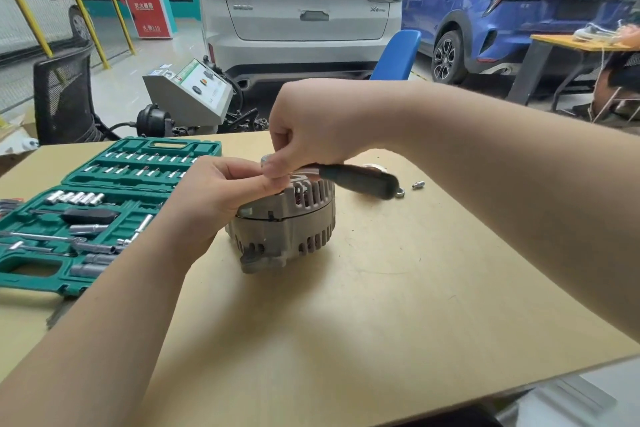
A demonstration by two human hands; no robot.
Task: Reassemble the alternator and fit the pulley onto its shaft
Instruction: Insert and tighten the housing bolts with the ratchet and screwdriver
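The grey alternator [287,222] stands on the tan table [346,305], its slotted housing facing up. My right hand [304,135] reaches over it from the right and pinches the head end of a ratchet wrench [356,178], whose dark handle points right and is blurred. My left hand [214,191] rests against the alternator's upper left side, its fingertips meeting the right hand's fingers at the ratchet head. The spot where the tool meets the alternator is hidden by my fingers. A round silver part [374,168], possibly the pulley, lies behind the handle.
An open green socket set case [104,204] lies at the left of the table. A small bolt [418,185] lies right of the ratchet handle. Beyond the table stand a black chair [62,97], a blue chair [398,54], a grey machine [188,94] and parked cars.
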